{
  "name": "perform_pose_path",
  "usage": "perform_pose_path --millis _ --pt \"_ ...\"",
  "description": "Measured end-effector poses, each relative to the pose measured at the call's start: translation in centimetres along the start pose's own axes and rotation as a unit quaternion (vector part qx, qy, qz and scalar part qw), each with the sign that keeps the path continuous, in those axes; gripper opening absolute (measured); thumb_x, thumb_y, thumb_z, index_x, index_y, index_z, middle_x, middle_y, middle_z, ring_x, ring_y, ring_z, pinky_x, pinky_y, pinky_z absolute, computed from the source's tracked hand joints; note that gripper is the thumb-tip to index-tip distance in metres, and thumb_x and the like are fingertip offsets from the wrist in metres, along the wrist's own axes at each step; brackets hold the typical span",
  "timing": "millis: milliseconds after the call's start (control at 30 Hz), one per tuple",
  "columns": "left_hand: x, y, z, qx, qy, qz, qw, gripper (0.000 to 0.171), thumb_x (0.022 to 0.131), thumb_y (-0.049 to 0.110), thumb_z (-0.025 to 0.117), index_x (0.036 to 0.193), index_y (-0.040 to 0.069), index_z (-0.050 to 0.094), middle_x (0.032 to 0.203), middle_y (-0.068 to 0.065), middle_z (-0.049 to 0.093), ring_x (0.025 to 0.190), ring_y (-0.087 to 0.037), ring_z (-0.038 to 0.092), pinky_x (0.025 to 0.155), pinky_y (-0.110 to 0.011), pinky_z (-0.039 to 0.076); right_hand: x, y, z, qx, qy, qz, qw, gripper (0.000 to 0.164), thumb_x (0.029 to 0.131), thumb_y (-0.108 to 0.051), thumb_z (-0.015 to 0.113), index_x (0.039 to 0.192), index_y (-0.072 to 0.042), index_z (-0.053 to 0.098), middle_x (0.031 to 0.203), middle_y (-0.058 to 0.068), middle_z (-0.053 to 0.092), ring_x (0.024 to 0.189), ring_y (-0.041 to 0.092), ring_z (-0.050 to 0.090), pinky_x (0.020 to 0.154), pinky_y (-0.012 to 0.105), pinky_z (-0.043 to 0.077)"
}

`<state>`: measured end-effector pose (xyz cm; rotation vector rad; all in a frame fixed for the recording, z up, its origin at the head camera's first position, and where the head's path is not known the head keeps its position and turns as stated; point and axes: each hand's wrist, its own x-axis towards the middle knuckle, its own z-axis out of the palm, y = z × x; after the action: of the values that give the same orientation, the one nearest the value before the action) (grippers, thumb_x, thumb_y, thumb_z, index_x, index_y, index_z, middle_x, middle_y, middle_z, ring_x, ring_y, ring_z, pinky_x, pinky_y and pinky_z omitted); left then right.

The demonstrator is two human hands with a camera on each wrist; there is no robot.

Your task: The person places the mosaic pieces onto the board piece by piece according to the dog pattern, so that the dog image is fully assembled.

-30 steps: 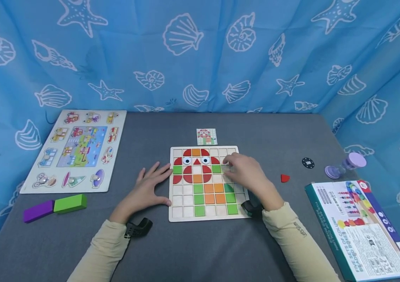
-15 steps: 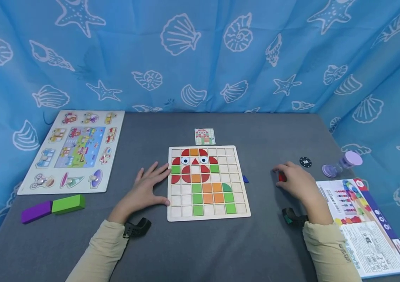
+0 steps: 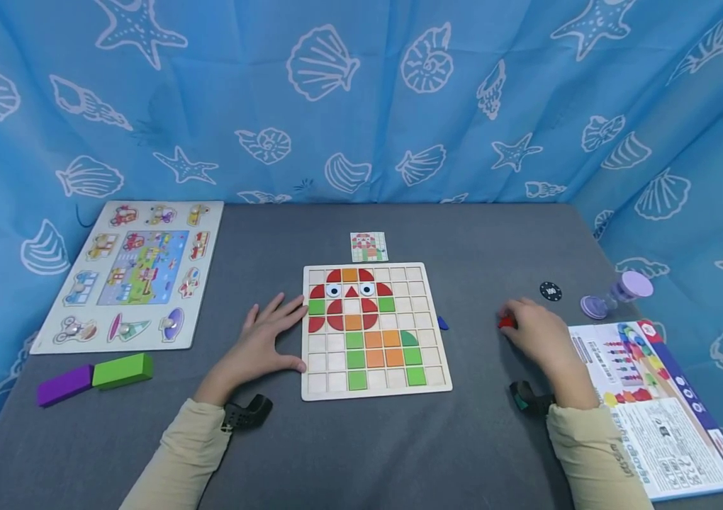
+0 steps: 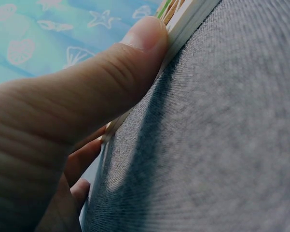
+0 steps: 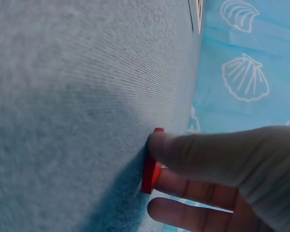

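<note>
A wooden grid board (image 3: 414, 283) lies mid-table with red, green and orange tiles set in its cells like an animal figure. Along its left edge rests my left hand (image 3: 259, 347), fingers spread and straight; in the left wrist view the thumb (image 4: 145, 36) touches the board's side. To the right of the board, my right hand (image 3: 536, 333) pinches a small red tile (image 3: 506, 322) just at the table surface. The right wrist view shows that red tile (image 5: 149, 174) standing on edge between thumb and fingers. A small blue piece (image 3: 442, 323) lies by the board's right edge.
A pattern card (image 3: 368, 246) lies behind the board. At left are a vehicle picture puzzle (image 3: 208, 212) plus purple (image 3: 64, 386) and green (image 3: 122, 371) blocks. At right are a black round chip (image 3: 550, 291), an hourglass (image 3: 617, 294) and a printed box (image 3: 674, 425).
My right hand has left the board's right side, moved right to the red tile and now pinches it. The blue piece beside the board has come into view. My left hand stays put.
</note>
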<state>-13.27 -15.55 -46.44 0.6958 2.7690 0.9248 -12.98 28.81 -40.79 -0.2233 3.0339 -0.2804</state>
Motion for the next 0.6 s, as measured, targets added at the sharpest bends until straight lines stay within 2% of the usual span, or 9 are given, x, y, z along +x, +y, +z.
perform_pose_path --millis 100,200,367,600 --pt "-0.02 0.05 -0.02 0.0 0.001 0.001 1.0 0.099 0.058 0.057 0.072 0.139 0.02 0.032 0.146 0.004 0.023 0.137 -0.026 0.005 0.102 -0.055 -0.003 0.06 -0.25 0.16 0.002 0.0 0.007 1.0 0.019 0.076 -0.016 0.068 0.09 -0.004 0.063 0.078 0.009 0.057 0.067 0.022 0.053 0.056 0.04 0.039" --pt "-0.05 0.04 0.0 -0.001 0.0 0.002 1.0 0.098 0.058 0.057 0.072 0.14 0.02 0.032 0.147 0.004 0.023 0.137 -0.026 0.005 0.102 -0.055 -0.004 0.04 -0.49 0.29 0.014 -0.012 0.01 1.0 0.022 0.076 -0.018 0.068 0.093 -0.005 0.063 0.076 0.006 0.056 0.066 0.019 0.05 0.055 0.037 0.038" --pt "-0.06 0.02 -0.02 -0.002 0.003 0.004 1.0 0.099 0.057 0.057 0.072 0.139 0.02 0.032 0.146 0.003 0.023 0.136 -0.026 0.005 0.102 -0.055 -0.004 -0.23 -0.42 0.26 0.036 -0.026 -0.009 0.999 0.027 0.073 -0.011 0.07 0.098 -0.004 0.062 0.076 0.004 0.054 0.067 0.018 0.048 0.057 0.036 0.037" --pt "-0.05 -0.04 0.02 -0.002 0.009 0.008 0.9999 0.1 0.056 0.058 0.072 0.139 0.02 0.032 0.146 0.002 0.024 0.136 -0.027 0.006 0.102 -0.055 -0.003 -0.41 -0.45 0.28 0.024 -0.011 -0.01 1.0 0.016 0.075 -0.012 0.067 0.087 -0.005 0.061 0.068 0.0 0.051 0.058 0.015 0.043 0.051 0.03 0.032"
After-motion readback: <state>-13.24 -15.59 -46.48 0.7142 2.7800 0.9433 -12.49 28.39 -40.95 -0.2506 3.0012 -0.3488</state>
